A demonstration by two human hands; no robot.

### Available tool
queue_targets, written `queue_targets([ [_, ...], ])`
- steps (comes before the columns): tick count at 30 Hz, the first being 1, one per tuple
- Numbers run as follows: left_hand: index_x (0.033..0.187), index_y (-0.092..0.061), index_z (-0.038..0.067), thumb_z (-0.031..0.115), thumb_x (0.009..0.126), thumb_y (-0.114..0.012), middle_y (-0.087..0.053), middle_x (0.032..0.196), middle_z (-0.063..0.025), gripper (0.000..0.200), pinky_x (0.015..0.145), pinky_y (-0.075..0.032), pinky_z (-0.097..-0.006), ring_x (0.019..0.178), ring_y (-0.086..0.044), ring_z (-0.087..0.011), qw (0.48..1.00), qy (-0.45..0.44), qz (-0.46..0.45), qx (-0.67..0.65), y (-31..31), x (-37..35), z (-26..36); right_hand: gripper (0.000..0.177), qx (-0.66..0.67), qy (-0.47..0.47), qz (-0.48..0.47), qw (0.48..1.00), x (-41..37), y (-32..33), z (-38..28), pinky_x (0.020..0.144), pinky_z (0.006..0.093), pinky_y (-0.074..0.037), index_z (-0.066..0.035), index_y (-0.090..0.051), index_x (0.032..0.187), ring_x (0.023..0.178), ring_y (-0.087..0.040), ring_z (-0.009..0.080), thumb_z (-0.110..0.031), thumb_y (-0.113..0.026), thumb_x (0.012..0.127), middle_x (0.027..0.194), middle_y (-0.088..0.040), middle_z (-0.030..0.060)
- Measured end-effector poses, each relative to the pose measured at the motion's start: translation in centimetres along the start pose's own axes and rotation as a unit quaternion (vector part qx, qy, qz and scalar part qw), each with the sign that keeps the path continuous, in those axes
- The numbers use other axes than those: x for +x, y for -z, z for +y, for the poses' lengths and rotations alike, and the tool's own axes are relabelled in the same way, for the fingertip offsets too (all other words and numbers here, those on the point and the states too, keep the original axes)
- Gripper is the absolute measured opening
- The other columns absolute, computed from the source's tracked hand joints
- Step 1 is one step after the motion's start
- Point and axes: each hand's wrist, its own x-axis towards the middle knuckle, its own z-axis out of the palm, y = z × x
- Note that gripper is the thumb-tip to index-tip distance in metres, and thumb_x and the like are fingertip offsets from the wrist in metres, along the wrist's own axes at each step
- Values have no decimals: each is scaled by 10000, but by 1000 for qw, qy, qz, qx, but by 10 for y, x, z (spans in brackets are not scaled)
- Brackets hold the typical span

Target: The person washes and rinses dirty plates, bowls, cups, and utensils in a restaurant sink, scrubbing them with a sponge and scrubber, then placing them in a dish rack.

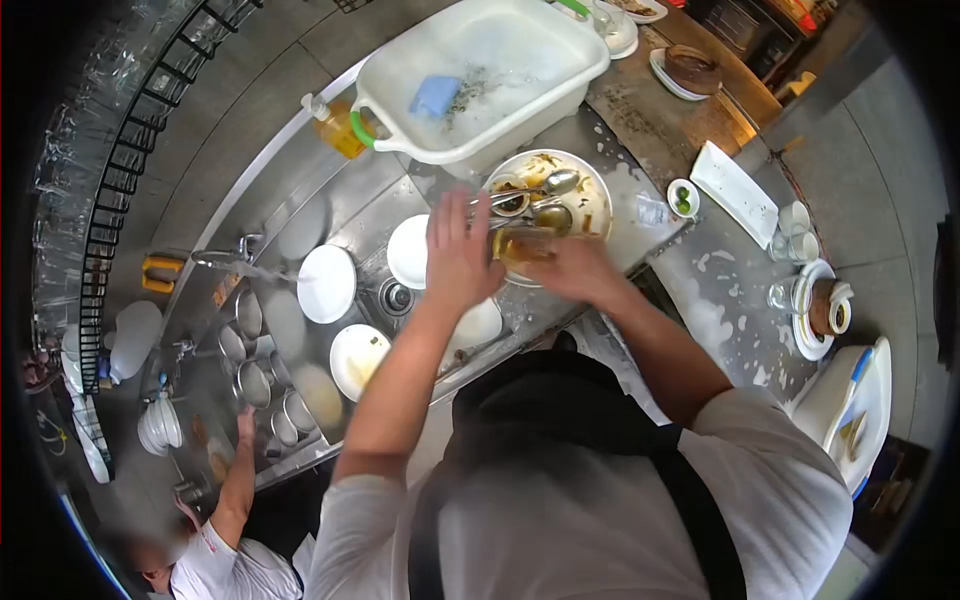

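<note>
My right hand (578, 270) is closed around a small clear glass (525, 244) with amber-brown colour inside, tipped on its side over the near edge of a dirty white plate (597, 190). Beside the glass, my left hand (462, 265) is stretched flat, its fingers pointing away from me and slightly blurred. On the dirty plate lie food scraps, metal spoons (562, 182) and a small dish (510, 196) of dark sauce. Just left of my left hand, a white plate (407, 252) sits in the sink near the drain (396, 297).
Beyond my hands stands a white basin (485, 150) of foamy water with a blue sponge (435, 96). A yellow soap bottle (340, 127) is beside it. White plates (327, 284) lie in the sink. A rectangular dish (735, 193) and glasses (795, 232) stand right. Another person's hand (246, 425) reaches toward metal pots.
</note>
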Motion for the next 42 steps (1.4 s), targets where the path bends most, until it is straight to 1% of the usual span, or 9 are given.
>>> queue_targets([
  [10,1425,-380,115,363,706,-758,-597,1149,-196,849,915,-507,-469,1079,-605,-367,950,6,-280,136,-26,57,1,172,272,-86,43,958,26,-11,33,599,351,-474,-66,-699,829,692,-642,195,-238,-712,824,744,-679,102],
  [14,1310,-437,105,426,784,-724,-631,1143,-191,680,860,-535,-438,1032,-661,-336,936,65,-314,148,-34,57,14,192,656,-130,-17,744,18,-4,50,668,314,-488,-80,-640,1048,821,-631,183,-183,-680,891,966,-680,58],
  [16,1223,-471,91,335,819,-686,-679,1090,-177,519,838,-543,-439,999,-682,-338,924,79,-339,156,-31,62,19,142,881,-41,-26,471,0,0,62,773,352,-513,-76,-652,1025,866,-652,191,-162,-633,913,934,-696,70],
  [18,1207,-475,84,239,859,-605,-701,1043,-174,403,841,-539,-442,990,-684,-340,915,81,-359,168,-31,66,20,144,892,64,-5,448,-20,5,85,788,342,-520,-89,-634,1040,890,-648,195,-177,-624,927,963,-687,78],
  [24,1349,-391,68,183,884,-540,-682,1085,-213,501,869,-525,-447,1005,-673,-353,918,64,-371,122,-18,74,22,124,369,-49,345,861,-129,59,166,753,311,-470,-61,-571,927,808,-574,171,-175,-618,942,812,-596,49],
  [31,1513,-234,58,243,911,-605,-610,1230,-232,731,956,-468,-389,1103,-620,-325,920,-33,-351,-169,-37,61,6,111,-137,-182,315,921,-153,79,198,843,442,-452,-30,-576,929,941,-566,386,-117,-604,866,967,-636,151],
  [36,1453,-349,12,199,959,-594,-608,1169,-104,583,915,-465,-296,1008,-587,-184,829,64,-360,-424,-32,50,14,306,-314,-121,437,834,-138,93,147,891,487,-448,-32,-616,1135,999,-564,362,-116,-618,841,974,-630,154],
  [38,1418,-404,23,197,959,-590,-611,1153,-116,524,915,-459,-274,1014,-584,-163,711,248,-432,-497,-3,55,33,421,-228,-74,427,872,-126,90,94,906,426,-462,-41,-584,1246,1043,-579,306,-173,-657,853,1063,-641,120],
  [42,1420,-380,12,225,899,-600,-662,1080,-228,605,757,-525,-478,897,-675,-354,958,-9,-10,-285,-45,5,13,393,514,-100,99,846,-65,3,-15,863,306,-476,-35,-560,1235,983,-592,152,-227,-687,917,1058,-629,22],
])
